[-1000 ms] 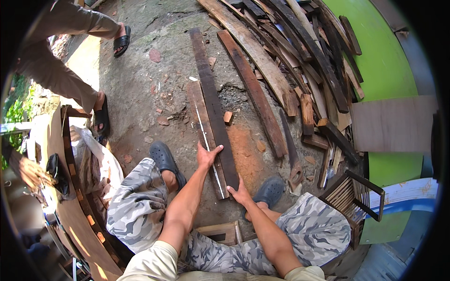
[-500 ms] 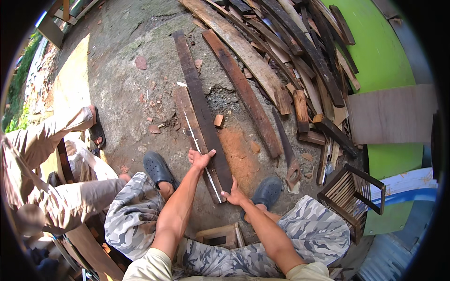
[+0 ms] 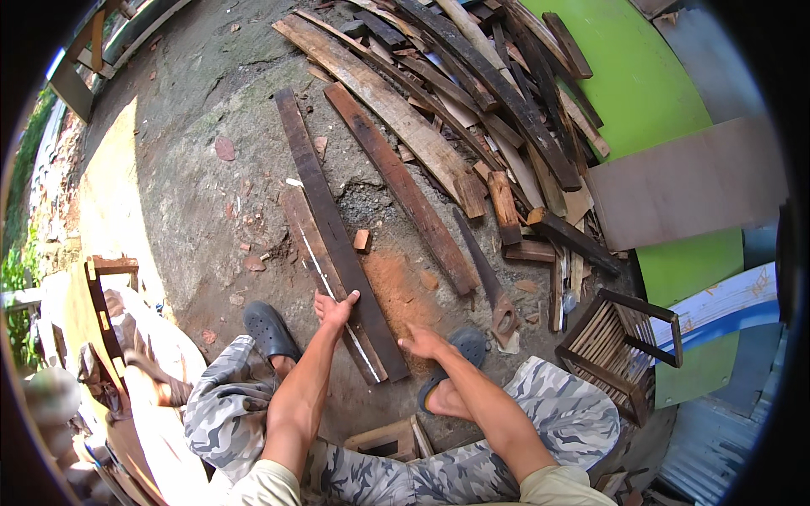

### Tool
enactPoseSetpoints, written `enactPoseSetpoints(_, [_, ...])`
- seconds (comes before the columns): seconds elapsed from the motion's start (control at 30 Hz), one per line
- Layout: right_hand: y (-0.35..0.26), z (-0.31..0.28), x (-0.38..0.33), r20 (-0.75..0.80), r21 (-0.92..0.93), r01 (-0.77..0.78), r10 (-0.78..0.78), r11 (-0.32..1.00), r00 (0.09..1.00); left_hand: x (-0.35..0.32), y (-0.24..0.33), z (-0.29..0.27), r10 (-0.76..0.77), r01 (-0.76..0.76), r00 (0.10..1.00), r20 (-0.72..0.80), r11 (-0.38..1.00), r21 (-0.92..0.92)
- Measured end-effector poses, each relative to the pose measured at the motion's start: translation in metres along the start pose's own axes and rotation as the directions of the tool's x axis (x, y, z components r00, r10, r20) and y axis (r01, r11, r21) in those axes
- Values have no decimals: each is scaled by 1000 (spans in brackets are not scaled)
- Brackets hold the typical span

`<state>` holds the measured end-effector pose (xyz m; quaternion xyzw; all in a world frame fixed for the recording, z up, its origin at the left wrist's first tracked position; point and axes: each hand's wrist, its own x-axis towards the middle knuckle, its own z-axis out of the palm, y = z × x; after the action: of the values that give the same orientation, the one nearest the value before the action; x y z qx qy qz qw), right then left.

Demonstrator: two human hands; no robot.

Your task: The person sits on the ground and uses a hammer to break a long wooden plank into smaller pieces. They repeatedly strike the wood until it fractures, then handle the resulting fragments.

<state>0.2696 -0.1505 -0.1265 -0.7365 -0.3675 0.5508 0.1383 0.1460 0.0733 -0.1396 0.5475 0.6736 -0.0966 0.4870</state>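
**Right hand off the board, left hand on it**

Since half a second ago: right hand (image 3: pixel 424 341) lifted away from near end of dark plank (image 3: pixel 337 240), now open beside it, fingers spread, palm down, over the sawdust patch (image 3: pixel 392 291); whether touching ground cannot be told. Left hand (image 3: pixel 335 308) shifted little, pressed flat on the plank, fingers open, thumb out, gripping nothing. Other person's legs gone from left edge.

Dark plank flat on concrete, running from between the feet up and left. Thin metal ruler (image 3: pixel 333 295) along its left side, lying on a second shorter board (image 3: pixel 305 236) beneath, left fingertips at the ruler.

Dark clogs either side: left shoe (image 3: pixel 268 329), right shoe (image 3: pixel 460 354) just past right hand. Handsaw (image 3: pixel 489 282) on ground right of the sawdust. Reddish plank (image 3: pixel 401 185) parallel, slightly apart. Small wood block (image 3: pixel 362 240) between the two planks. Scrap timber pile (image 3: pixel 489 101) upper right, against green panel (image 3: pixel 650 93). Slatted crate (image 3: pixel 620 346) at right.
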Motion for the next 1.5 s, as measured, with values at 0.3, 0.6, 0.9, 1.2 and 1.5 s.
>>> enactPoseSetpoints(0.3, [0, -134, 17, -647, -49, -505, 357, 862, 673, 9, -9, 3, 2, -2, 1000, -9, 999, 33])
enactPoseSetpoints(0.6, [27, -138, 33, -401, -86, -590, 514, 803, 758, -1, 2, 0, -28, 29, 1000, -7, 997, 71])
enactPoseSetpoints(0.9, [1, -139, 19, -262, -81, -487, 453, 870, 852, 3, -3, 1, -23, 24, 999, -25, 998, 49])
enactPoseSetpoints(1.2, [-64, -82, 5, -303, 129, -357, 379, 925, 874, 6, -3, 3, 22, -23, 1000, -19, 999, -23])
enactPoseSetpoints(1.5, [-48, -138, -40, -363, 21, -501, 473, 865, 803, -28, 18, 22, 302, -227, 921, -244, 929, 294])
